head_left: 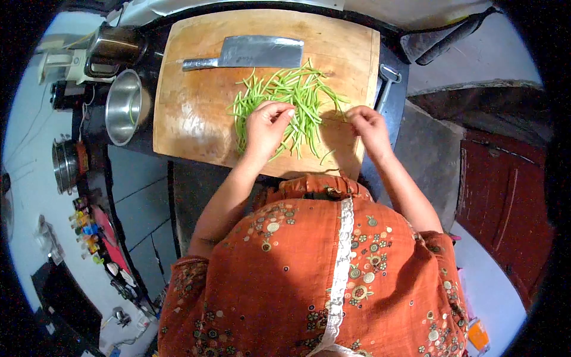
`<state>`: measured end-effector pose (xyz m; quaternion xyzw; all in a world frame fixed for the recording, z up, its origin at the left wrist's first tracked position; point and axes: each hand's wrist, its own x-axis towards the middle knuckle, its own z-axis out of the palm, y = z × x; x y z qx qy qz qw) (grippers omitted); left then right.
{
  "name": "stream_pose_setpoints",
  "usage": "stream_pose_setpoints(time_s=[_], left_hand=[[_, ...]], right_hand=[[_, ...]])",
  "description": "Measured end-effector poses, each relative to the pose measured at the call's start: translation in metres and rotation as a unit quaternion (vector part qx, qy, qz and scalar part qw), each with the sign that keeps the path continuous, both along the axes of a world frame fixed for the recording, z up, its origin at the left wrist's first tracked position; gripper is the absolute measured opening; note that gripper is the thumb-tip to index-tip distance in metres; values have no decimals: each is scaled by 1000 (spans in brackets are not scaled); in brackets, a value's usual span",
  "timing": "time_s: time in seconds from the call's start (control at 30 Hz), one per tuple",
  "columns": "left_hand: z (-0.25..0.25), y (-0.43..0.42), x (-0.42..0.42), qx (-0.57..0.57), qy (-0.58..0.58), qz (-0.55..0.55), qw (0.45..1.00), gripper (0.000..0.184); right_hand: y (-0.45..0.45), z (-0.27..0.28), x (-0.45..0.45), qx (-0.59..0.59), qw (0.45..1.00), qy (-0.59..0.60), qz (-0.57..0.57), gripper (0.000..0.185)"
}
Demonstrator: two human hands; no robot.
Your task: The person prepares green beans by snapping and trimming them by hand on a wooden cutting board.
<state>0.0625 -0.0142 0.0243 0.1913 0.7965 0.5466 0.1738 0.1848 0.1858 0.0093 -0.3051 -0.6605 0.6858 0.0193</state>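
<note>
Head view: we are looking down at a loose pile of long, slender green vegetable strands (291, 89), which is lying on the broad, pale wooden cutting board (190, 119), right of its middle and stretching towards its near edge. Our bare left hand (266, 126) is resting over the pile, thumb and forefinger standing close together; whether they are gripping a strand, we cannot tell. Our bare right hand (367, 125) is hovering over the board's right edge, fingertips bunching beside a strand's end; whether they are pinching it, we cannot tell either.

Judging progress, we are taking this as handwork under way: most strands are lying long and unsorted, so much is seemingly remaining. One short green piece (326, 157) is lying apart by the near edge. Beyond the left edge, a round steel bowl (116, 113) is holding a thin green strip (131, 111). The broad-bladed steel cleaver (262, 52) is lying untouched towards the far edge.

Our left hand is hiding strands beneath it, and we are struggling to make out whether they are pods or stems
</note>
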Motion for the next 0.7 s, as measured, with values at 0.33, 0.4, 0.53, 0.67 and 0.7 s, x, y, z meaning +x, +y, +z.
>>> stream_pose_setpoints(time_s=[0.33,0.4,0.53,0.67,0.7], left_hand=[[-31,50,-70,-206,245,-76,944,18],[-38,63,-79,-262,271,-101,921,17],[-51,73,-86,-316,275,-146,896,16],[-52,66,-91,-308,276,-150,898,16],[-50,66,-91,-301,278,-147,901,16]], right_hand=[[111,-43,82,74,974,-37,-210,3],[122,-55,91,36,969,4,-246,6],[122,-41,92,30,976,4,-217,10],[98,-16,68,36,982,-20,-185,14],[95,-17,63,32,987,-2,-158,15]])
